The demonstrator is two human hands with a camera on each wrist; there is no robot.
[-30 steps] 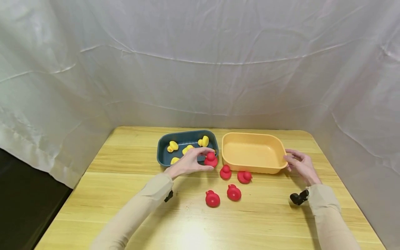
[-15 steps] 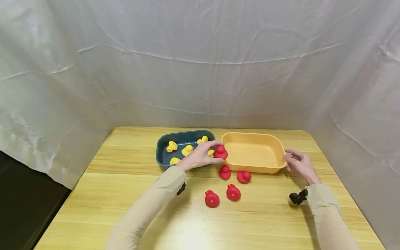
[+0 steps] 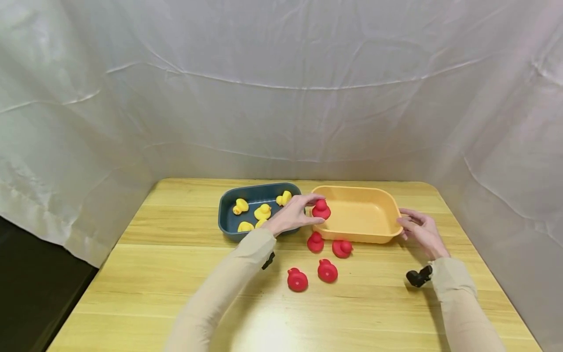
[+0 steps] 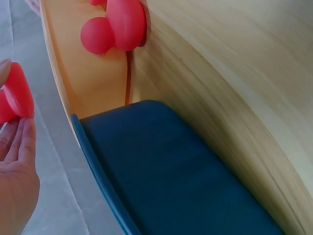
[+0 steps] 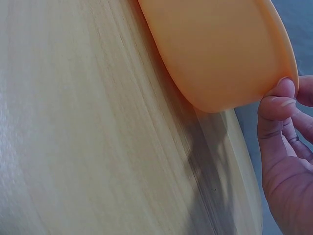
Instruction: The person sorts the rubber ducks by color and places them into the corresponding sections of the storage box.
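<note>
My left hand (image 3: 292, 215) holds a red rubber duck (image 3: 321, 209) between thumb and fingers, above the left end of an orange plastic bin (image 3: 356, 238). The left wrist view catches that duck (image 4: 20, 90) at its left edge, with the fingers under it. At the bin's right end, my right hand (image 3: 421, 232) pinches the rim; the right wrist view has the thumb against the wall (image 5: 220, 58) and a finger beyond it. Left of the orange bin stands a dark blue bin (image 3: 259, 187) with several yellow ducks (image 3: 263, 211) inside, partly hidden by my left hand.
Several other red ducks lie in front of the orange bin: an upright one (image 3: 315, 242), one pointing right (image 3: 342, 248), and two tipped over (image 3: 327, 271) nearer to me. The bins stand side by side on a wooden table (image 3: 374, 303). A grey curtain (image 3: 281, 122) hangs behind it.
My left hand has carried the red duck rightward, from over the blue bin's right edge to over the orange bin's left end. My right hand stays at the orange rim.
</note>
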